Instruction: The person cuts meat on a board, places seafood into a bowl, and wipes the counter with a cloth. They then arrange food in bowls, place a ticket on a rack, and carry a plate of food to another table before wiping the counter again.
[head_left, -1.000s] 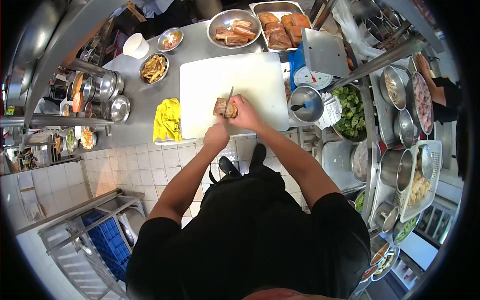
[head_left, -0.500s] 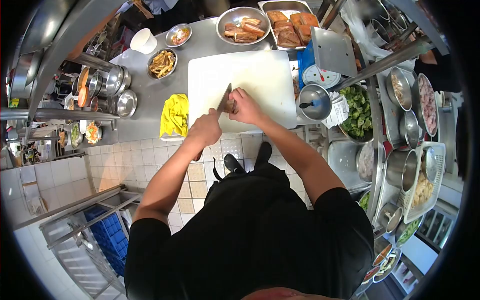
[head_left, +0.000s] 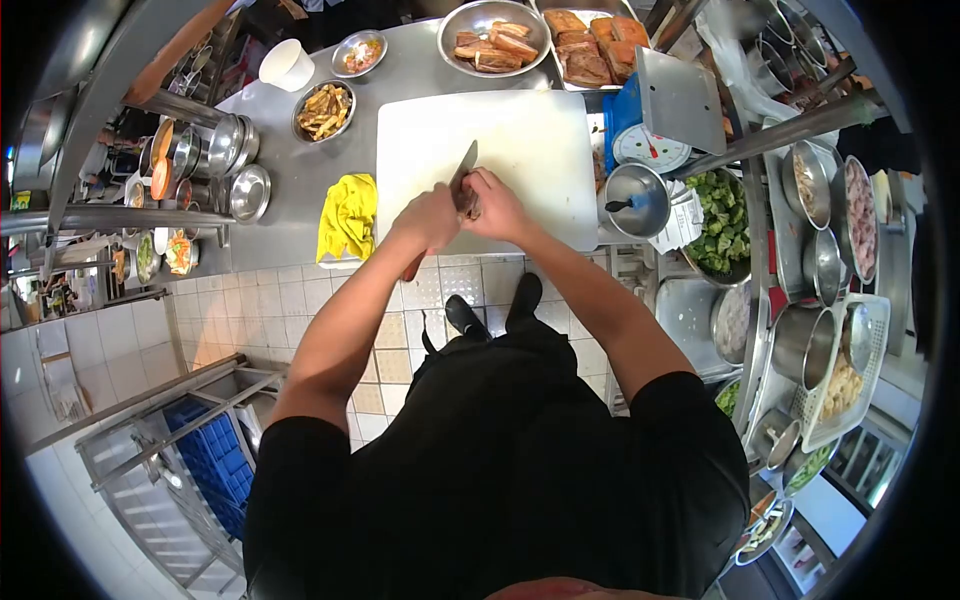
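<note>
My left hand (head_left: pixel 428 218) is wrapped round the handle of a knife (head_left: pixel 467 160). Its blade points away from me over a white cutting board (head_left: pixel 545 135). Under the blade lies a small brown piece of meat (head_left: pixel 467 203), partly hidden by my fingers. On the right side of that piece, my right hand (head_left: pixel 497 207) grips it with bent fingers. How deep the blade sits in the meat cannot be made out.
A yellow cloth (head_left: pixel 346 220) lies left of the board. Beyond it stand a bowl of fried strips (head_left: pixel 324 111), a white tub (head_left: pixel 287 66), a bowl of meat slabs (head_left: pixel 494 40) and a meat tray (head_left: pixel 590 50). A blue scale (head_left: pixel 640 135) and metal bowl (head_left: pixel 640 198) are at right.
My left hand and the knife have moved forward and slightly right, closer to my right hand. My right hand still holds the meat in nearly the same place.
</note>
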